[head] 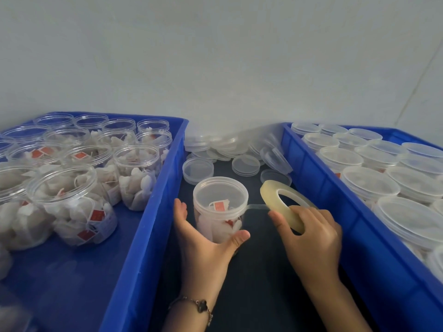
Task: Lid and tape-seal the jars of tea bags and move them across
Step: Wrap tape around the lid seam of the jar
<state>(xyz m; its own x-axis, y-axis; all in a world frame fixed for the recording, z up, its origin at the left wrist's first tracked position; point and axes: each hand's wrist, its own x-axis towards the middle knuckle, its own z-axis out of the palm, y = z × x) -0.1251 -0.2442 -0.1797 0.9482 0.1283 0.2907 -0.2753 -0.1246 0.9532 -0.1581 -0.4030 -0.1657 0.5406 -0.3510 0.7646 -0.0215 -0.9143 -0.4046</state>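
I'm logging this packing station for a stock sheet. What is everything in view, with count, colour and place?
Lidded jar: one, clear with white tea bags and red tags, on the dark surface between the crates.
Tape roll: one, clear-yellowish, right of that jar, a strip running to the jar.
Loose lids: a pile, too many to count, translucent, behind the jar by the wall.
Left crate: one, blue, holds the open jars.
Open jars: many, clear, filled with tea bags, unlidded.
Right crate: one, blue, holds the lidded jars.
Sealed-side jars: many, clear with translucent lids.
Wall: pale grey, behind.
Bracelet: one, dark charm, left wrist.
Left hand: cups the lidded jar.
Right hand: grips the tape roll.
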